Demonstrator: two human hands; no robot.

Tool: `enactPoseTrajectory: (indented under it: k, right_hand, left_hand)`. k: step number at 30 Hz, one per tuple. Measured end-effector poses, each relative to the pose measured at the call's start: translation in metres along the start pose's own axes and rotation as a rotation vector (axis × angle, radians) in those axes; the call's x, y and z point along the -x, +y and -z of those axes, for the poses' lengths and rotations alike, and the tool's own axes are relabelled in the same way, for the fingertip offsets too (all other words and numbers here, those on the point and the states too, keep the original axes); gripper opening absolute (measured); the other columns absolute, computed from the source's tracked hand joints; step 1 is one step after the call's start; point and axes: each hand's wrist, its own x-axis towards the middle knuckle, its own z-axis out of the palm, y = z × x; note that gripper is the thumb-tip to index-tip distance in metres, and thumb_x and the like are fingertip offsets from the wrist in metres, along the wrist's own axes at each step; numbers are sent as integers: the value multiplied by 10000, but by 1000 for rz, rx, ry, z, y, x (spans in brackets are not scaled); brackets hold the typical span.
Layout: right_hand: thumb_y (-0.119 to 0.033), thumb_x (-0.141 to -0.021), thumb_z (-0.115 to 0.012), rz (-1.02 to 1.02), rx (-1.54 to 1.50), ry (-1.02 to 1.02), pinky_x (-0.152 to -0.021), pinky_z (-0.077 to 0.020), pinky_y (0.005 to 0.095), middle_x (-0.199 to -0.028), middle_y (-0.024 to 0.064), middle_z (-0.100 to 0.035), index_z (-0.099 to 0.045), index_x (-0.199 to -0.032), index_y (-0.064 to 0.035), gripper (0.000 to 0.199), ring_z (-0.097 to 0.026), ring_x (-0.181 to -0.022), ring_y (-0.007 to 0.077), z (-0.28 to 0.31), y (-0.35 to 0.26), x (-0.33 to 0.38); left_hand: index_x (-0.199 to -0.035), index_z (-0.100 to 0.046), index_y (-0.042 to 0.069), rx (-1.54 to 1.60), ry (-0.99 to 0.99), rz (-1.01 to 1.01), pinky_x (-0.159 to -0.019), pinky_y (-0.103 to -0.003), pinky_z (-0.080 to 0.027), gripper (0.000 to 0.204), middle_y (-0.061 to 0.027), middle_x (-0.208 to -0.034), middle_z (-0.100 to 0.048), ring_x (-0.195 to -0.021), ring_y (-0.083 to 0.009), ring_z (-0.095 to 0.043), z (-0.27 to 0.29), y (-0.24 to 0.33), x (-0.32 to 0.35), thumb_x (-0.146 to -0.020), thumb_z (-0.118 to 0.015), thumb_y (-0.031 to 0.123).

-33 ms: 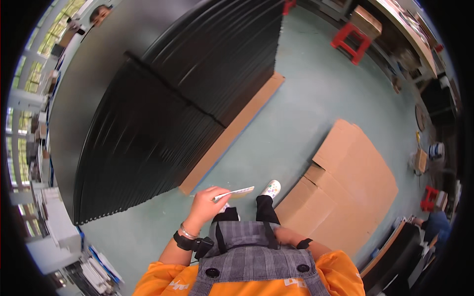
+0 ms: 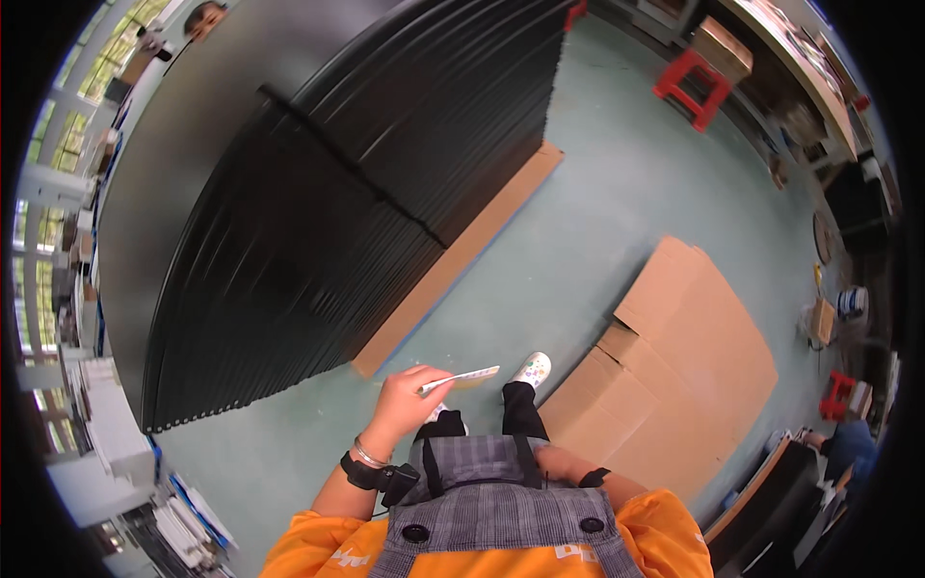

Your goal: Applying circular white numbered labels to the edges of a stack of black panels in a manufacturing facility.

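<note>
Held in front of me over the floor, my left hand (image 2: 409, 397) pinches a thin, flat white card (image 2: 461, 379) with faint coloured marks, seen nearly edge-on. My right hand (image 2: 556, 463) rests at the grey plaid apron (image 2: 482, 462), and its fingers are hidden there, perhaps in a pocket. Ahead and to the left stands a large stack of black ridged panels (image 2: 318, 222) on edge, with a dark strap (image 2: 356, 171) across it. Under the stack's near edge runs a brown board (image 2: 462, 260).
A flattened cardboard sheet (image 2: 684, 356) lies on the green floor (image 2: 597, 144) to my right. A red stool (image 2: 694, 87) carries a cardboard box (image 2: 723, 50) at the far right. Shelves and papers line the left. Another person (image 2: 204, 19) is behind the panels; someone's blue clothing (image 2: 852, 448) shows at right.
The whole view has shifted very slightly, so the panels and the stool sit a little further right. My left hand keeps its pinch on the card.
</note>
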Motion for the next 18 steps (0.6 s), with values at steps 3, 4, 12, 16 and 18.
enactPoseTrajectory:
  k: [3, 4, 12, 16, 18]
  right_hand:
    - [-280, -746, -570, -3, -13, -72, -819, -486, 453, -934, 232, -642, -671, -895, -12, 322, -621, -906, 367, -13, -23, -17]
    - [-280, -746, -570, 4, 2, -90, -819, -486, 453, -934, 232, -642, -671, -895, -12, 322, -621, -906, 367, -15, -34, -22]
    - [-336, -764, -575, 21, -170, -504, -726, -467, 401, -832, 190, -658, -655, -891, -11, 358, -631, -808, 303, -11, -114, -49]
    - [-300, -770, -581, 110, -196, -621, -678, -429, 387, -744, 151, -619, -618, -816, -9, 296, -580, -723, 236, 4, -146, -59]
    - [-289, -773, -573, 130, -161, -654, -666, -417, 372, -705, 125, -583, -595, -798, -8, 283, -550, -703, 205, 8, -151, -75]
  left_hand:
    - [-864, -686, 22, 35, 17, 38, -638, -289, -499, 90, -89, -795, -673, -721, -205, -649, 17, -24, 29, -784, -679, 64]
    - [-860, -684, 23, 39, 19, 37, -638, -289, -498, 88, -91, -794, -671, -720, -206, -648, 24, -31, 40, -783, -680, 65]
    - [-867, -675, 44, 103, 136, 90, -595, -294, -483, 99, -84, -778, -652, -663, -234, -623, 96, -111, 142, -800, -667, 117]
    - [-854, -674, 37, 123, 246, 192, -590, -297, -479, 103, -88, -777, -651, -662, -235, -623, 117, -152, 186, -787, -681, 116]
    - [-848, -675, 35, 134, 286, 212, -587, -296, -476, 106, -91, -775, -651, -660, -235, -623, 122, -164, 195, -781, -687, 116]
